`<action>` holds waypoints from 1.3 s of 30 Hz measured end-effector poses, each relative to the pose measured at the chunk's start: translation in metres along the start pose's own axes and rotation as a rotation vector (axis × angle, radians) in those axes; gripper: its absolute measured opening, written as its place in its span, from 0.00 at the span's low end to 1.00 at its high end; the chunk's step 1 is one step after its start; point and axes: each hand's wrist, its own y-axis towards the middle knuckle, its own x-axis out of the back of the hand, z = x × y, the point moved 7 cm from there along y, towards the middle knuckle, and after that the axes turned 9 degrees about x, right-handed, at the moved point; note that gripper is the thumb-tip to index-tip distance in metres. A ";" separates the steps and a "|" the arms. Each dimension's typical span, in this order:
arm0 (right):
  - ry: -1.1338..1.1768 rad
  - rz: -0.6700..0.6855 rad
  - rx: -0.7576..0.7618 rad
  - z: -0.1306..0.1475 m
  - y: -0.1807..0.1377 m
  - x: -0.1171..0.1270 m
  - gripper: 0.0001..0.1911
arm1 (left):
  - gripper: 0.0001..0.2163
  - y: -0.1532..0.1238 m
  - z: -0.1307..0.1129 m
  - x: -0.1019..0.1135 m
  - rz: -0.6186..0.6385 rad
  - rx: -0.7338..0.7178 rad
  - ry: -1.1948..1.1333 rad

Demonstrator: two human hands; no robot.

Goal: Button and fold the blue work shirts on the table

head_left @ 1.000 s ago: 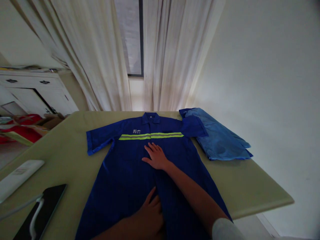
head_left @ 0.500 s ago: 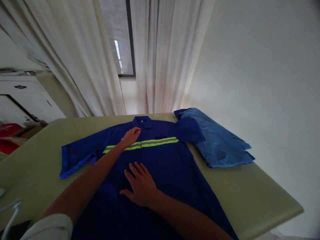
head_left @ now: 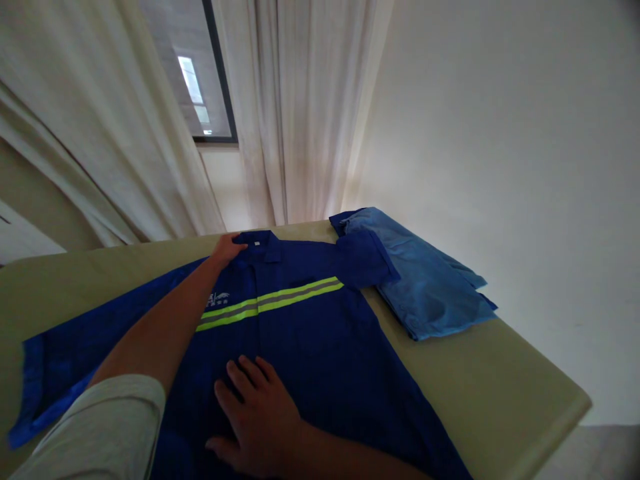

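A dark blue work jacket (head_left: 320, 340) lies spread front side up, with a yellow-green and grey reflective stripe across its chest. White print shows on its chest beside my left forearm. My left hand (head_left: 230, 249) is at the left end of the collar, its fingers closed on the cloth there; the fingertips are partly hidden. Lower down, my right hand (head_left: 260, 417) rests palm down on the jacket front, fingers spread. One sleeve stretches out to the left under my left arm, and the other is bent over toward the right.
Folded lighter blue garments (head_left: 425, 287) lie at the right, touching the jacket's sleeve. The pale green table (head_left: 510, 373) has a rounded right corner. Behind it hang cream curtains (head_left: 315, 120) beside a window (head_left: 190, 80), and a white wall (head_left: 500, 167) stands at the right.
My left hand has moved away and left from the jacket's chest to the collar. The view has shifted right and closer. My right hand stays flat on the jacket front.
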 end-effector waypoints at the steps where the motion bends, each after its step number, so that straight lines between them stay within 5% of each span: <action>1: -0.001 0.000 -0.001 0.000 0.000 0.000 0.37 | 0.23 -0.001 -0.001 0.005 -0.006 -0.022 -0.028; 5: 0.016 -0.006 -0.006 -0.001 0.001 -0.004 0.37 | 0.17 -0.027 -0.013 0.029 -0.026 -0.291 -0.082; 8: 0.030 -0.010 -0.011 -0.002 0.002 -0.006 0.37 | 0.14 -0.068 -0.012 0.037 0.075 -0.468 -0.056; 11: 0.042 -0.011 -0.014 -0.003 0.004 -0.006 0.38 | 0.10 -0.116 0.002 0.029 0.165 -0.595 0.118; 16: 0.034 -0.002 -0.003 -0.002 0.004 -0.007 0.38 | 0.25 -0.166 0.036 0.008 0.032 -0.657 0.460; 22: 0.044 -0.047 -0.026 -0.020 0.010 0.004 0.36 | 0.21 -0.170 0.051 0.011 -0.234 -0.546 0.488; 26: -0.115 -0.186 -0.192 -0.089 0.033 0.044 0.25 | 0.18 -0.170 0.051 0.014 -0.252 -0.519 0.510; 29: -0.270 -0.202 -0.280 -0.149 0.053 0.065 0.29 | 0.17 -0.169 0.051 0.013 -0.228 -0.510 0.535; 33: -0.342 -0.129 -0.329 -0.194 0.067 0.059 0.28 | 0.20 -0.165 0.052 0.006 -0.128 -0.495 0.541; 39: -0.326 -0.148 -0.425 -0.201 0.059 0.046 0.24 | 0.23 -0.158 0.061 0.015 -0.290 -0.247 0.597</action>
